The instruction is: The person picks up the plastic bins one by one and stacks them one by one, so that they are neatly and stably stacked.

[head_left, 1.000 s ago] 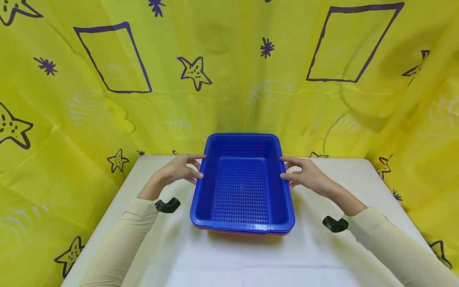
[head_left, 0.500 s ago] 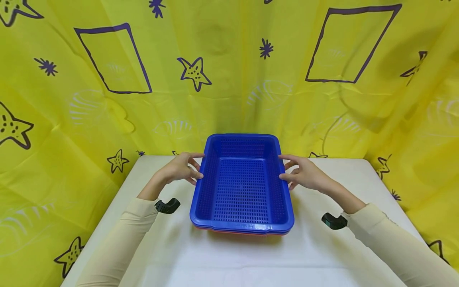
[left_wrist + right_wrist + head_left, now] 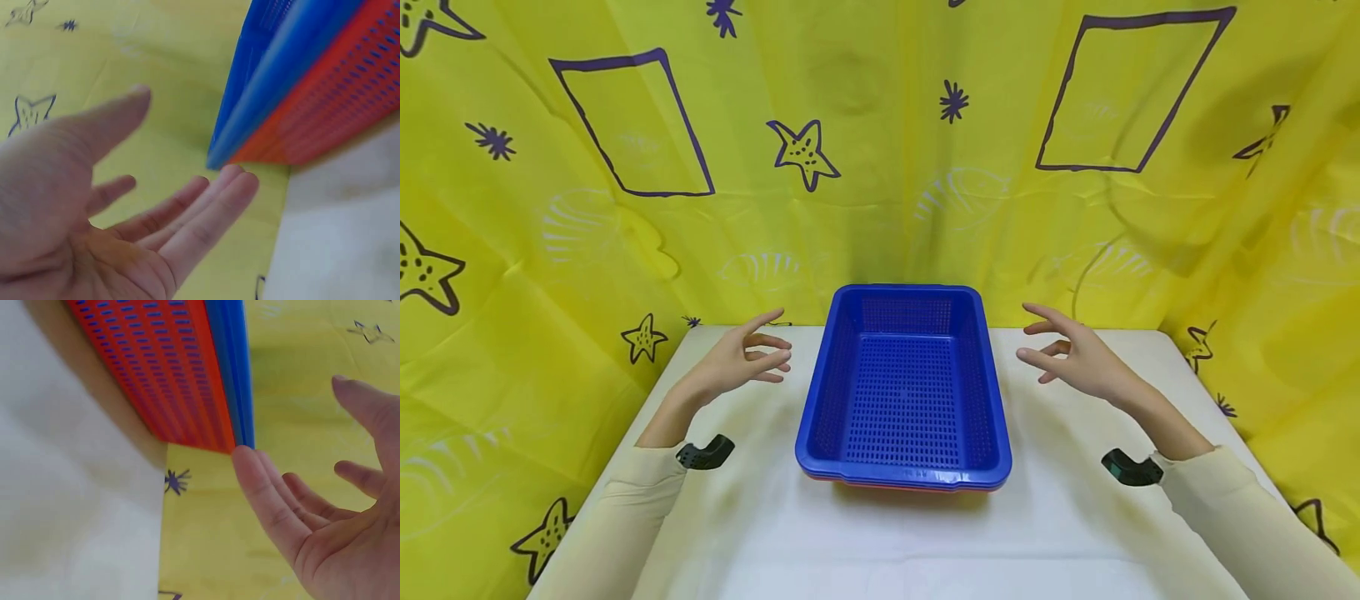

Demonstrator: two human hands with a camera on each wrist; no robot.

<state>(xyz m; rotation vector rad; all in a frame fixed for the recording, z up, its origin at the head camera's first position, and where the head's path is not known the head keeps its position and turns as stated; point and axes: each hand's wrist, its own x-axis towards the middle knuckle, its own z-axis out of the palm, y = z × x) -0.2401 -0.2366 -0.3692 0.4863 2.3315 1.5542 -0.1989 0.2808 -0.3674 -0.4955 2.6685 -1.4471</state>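
A blue perforated plastic basket (image 3: pixel 904 400) stands on the white table, nested on top of others. The outermost one is a red basket (image 3: pixel 153 369), whose slotted side shows in both wrist views. My left hand (image 3: pixel 737 358) hovers left of the stack, apart from its rim, fingers loosely spread. On the other side my right hand (image 3: pixel 1082 358) is likewise off the rim, with its fingers relaxed and parted. Neither palm holds anything, as the left wrist view of the hand (image 3: pixel 125 231) and the right wrist view of the hand (image 3: pixel 337 531) show.
The white table (image 3: pixel 880 542) reaches to a yellow curtain (image 3: pixel 880 217) printed with stars and shells, which hangs behind it and along both sides. A black curved wrist piece (image 3: pixel 706 452) sits at the left cuff, and another wrist piece (image 3: pixel 1131 468) at the right.
Both hands have let go of the basket rim and drawn apart, the left one leftward and the right one rightward. The stack stays nearly where it was.
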